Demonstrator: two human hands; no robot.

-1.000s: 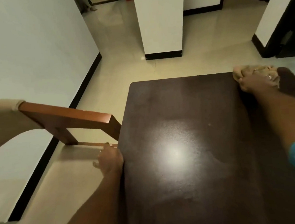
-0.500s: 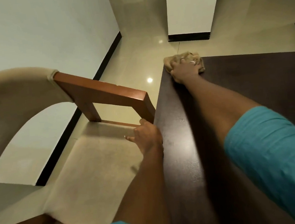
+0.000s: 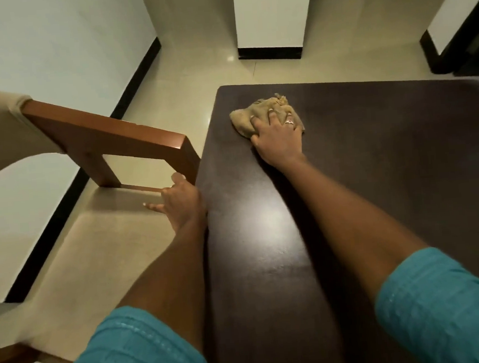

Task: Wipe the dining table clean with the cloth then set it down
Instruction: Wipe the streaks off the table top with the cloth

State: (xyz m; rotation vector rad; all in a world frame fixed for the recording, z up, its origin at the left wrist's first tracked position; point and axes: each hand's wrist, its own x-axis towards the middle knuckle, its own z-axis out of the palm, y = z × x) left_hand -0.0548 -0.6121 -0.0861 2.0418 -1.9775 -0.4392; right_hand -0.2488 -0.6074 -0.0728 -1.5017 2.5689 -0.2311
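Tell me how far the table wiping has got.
Done: cannot tell, no wiped patch shows on the dark dining table. In hand: the right hand presses the tan cloth flat near the far left corner; the left hand grips the table edge. Left: finish wiping, set the cloth down.

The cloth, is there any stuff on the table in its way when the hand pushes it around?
Nothing visible. The right hand presses the cloth flat near the table's far left corner, and the dark top looks bare. The left hand only grips the table's edge beside the chair.
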